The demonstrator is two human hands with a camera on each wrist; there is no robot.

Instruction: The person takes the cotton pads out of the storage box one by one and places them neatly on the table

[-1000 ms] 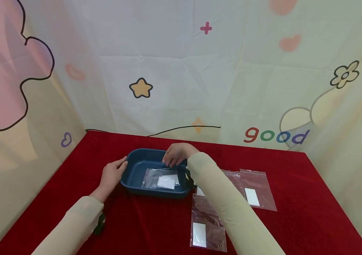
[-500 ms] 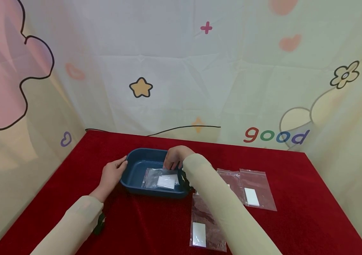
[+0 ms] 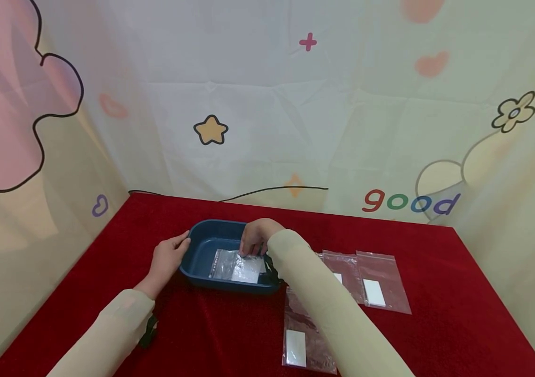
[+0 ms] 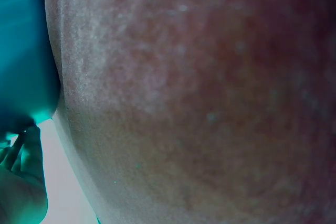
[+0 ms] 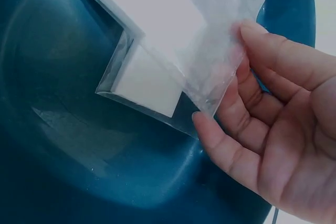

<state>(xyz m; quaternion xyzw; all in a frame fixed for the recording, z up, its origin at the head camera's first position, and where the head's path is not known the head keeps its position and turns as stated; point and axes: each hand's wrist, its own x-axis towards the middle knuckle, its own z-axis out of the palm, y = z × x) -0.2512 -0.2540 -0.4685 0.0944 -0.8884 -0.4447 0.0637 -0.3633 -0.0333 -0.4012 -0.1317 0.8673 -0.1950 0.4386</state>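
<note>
A blue plastic basin [image 3: 198,259] stands on the red cloth. At its left end my left hand [image 3: 166,259] grips the rim, thumb and fingers meeting there; in the left wrist view these fingers [image 4: 31,156] are at the basin's edge. My right hand [image 3: 257,238] reaches inside from the right. Between thumb and fingers it pinches the edge of a clear zip bag [image 5: 231,3] that contains a flat white piece. Under that bag lies another clear bag with a white rectangular piece [image 5: 149,82], inside the basin.
Several clear zip bags, each with a white piece, lie right of the basin: one far right [image 3: 390,277], one beside it [image 3: 343,264] and one in front [image 3: 312,345]. My right sleeve covers parts of them. A printed curtain [image 3: 267,104] rises behind the table.
My right hand has moved down into the basin and taken hold of a bag, whose white piece now looks tilted up. The left hand stays on the rim.
</note>
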